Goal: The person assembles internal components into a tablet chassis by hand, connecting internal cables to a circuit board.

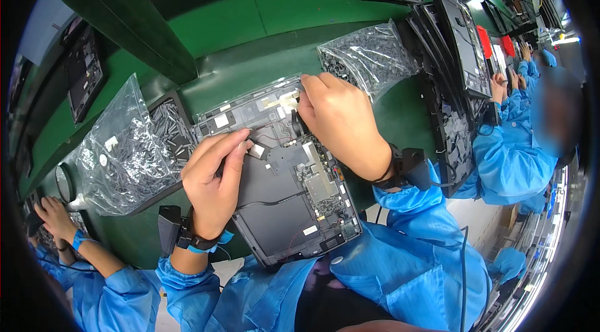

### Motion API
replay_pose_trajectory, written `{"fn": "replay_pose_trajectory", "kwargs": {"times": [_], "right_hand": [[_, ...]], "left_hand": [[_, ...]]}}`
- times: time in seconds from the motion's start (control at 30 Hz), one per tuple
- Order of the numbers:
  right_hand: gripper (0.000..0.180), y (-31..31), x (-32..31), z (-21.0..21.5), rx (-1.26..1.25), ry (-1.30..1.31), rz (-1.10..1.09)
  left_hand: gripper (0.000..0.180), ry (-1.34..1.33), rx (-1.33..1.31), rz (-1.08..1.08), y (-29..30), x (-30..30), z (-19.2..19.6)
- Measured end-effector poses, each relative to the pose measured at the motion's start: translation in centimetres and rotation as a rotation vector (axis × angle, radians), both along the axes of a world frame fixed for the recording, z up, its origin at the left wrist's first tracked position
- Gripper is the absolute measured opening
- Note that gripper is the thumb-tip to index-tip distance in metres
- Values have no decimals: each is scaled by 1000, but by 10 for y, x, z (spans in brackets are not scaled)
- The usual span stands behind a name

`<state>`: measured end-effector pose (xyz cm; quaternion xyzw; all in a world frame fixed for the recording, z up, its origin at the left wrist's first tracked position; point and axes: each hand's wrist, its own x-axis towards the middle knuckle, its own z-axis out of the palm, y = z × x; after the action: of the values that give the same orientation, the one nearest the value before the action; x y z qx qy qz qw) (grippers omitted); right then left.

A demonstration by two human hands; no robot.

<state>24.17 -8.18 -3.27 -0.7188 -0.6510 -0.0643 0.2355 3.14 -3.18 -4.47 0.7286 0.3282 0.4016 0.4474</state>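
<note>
an exposed device chassis (272, 179) stretches away lengthwise — left hand (214, 176) pinched over its left side, right hand (337, 116) curled at its far-right corner. what either grips cannot be told.

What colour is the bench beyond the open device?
The bench is dark green, seen in the head view.

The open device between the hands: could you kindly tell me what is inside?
A circuit board, dark flat panels and a black cable show. Whatever lies under the panels or the right hand cannot be seen.
</note>
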Motion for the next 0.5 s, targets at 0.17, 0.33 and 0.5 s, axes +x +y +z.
{"fn": "replay_pose_trajectory", "kwargs": {"times": [0.17, 0.33, 0.5], "right_hand": [[13, 7, 0, -3, 37, 180, -33], [11, 8, 4, -3, 56, 226, -19], [19, -3, 14, 11, 250, 125, 81]], "left_hand": [[21, -4, -10, 0, 1, -1, -1], [22, -9, -9, -8, 1, -2, 1], [29, -68, -148, -95, -1, -2, 8]]}}
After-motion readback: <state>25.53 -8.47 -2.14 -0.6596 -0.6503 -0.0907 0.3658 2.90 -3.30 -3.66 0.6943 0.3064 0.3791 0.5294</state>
